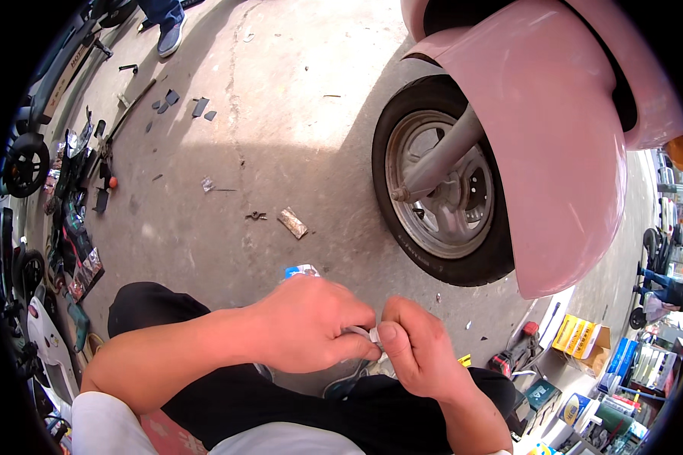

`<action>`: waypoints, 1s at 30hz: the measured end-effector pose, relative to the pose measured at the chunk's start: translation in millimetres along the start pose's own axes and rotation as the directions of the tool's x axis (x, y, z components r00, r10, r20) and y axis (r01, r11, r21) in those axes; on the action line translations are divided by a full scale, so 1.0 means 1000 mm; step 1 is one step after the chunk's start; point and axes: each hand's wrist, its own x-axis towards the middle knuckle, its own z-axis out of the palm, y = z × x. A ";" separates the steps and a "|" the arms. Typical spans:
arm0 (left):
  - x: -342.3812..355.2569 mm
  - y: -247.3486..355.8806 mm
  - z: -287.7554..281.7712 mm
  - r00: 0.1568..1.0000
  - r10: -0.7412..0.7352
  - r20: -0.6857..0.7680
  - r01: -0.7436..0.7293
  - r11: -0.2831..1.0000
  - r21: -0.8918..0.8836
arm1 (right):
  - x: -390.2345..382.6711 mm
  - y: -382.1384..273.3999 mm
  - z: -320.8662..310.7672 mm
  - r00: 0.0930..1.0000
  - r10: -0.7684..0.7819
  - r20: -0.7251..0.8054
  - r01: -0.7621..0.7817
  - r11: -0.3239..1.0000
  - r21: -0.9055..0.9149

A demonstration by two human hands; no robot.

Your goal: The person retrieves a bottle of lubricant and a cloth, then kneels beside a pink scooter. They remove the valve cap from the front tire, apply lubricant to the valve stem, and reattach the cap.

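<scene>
My left hand (303, 322) and my right hand (417, 345) meet above my lap, both with curled fingers. Between them shows a small whitish piece (373, 334) with a thin pale strip leading into the left fingers. My right thumb and fingers pinch its white end. Most of it is hidden, so its kind cannot be made out. Just beyond my left knuckles a blue and white packet (302, 270) peeks out. Ahead to the right stands a pink scooter body panel (546, 152) beside a front wheel with a black tyre (402, 235).
A crumpled wrapper (292, 224) and dark broken pieces (199, 107) lie on the concrete floor (281, 167). Parts and a green power drill (77, 322) are at left. At right are a red-and-black tool (512, 353) and a yellow box (580, 337). Another person's shoe (171, 38) is at the top.
</scene>
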 end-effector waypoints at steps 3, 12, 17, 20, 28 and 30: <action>0.001 0.001 -0.001 1.000 -0.027 -0.002 0.027 0.998 -0.053 | 0.002 -0.002 0.001 1.000 -0.009 -0.024 0.009 1.000 0.014; -0.002 0.001 -0.004 0.998 0.005 0.070 0.008 0.984 -0.176 | 0.000 -0.002 -0.006 0.983 -0.182 0.039 0.183 0.982 -0.045; 0.002 -0.006 0.004 0.998 0.031 -0.063 -0.036 0.996 -0.078 | 0.004 -0.007 -0.020 0.994 0.083 0.073 -0.090 0.991 0.096; 0.003 -0.006 0.002 0.991 0.090 -0.102 -0.079 0.990 0.114 | 0.006 0.002 -0.024 0.995 0.036 0.093 -0.046 0.993 0.107; -0.004 -0.017 -0.002 0.946 0.236 -0.220 -0.199 0.964 0.178 | 0.018 0.001 -0.021 0.989 -0.141 0.045 0.126 0.961 0.248; -0.009 -0.018 -0.004 0.947 0.225 -0.228 -0.189 0.967 0.171 | 0.021 0.002 -0.020 0.992 -0.125 0.021 0.110 0.934 0.341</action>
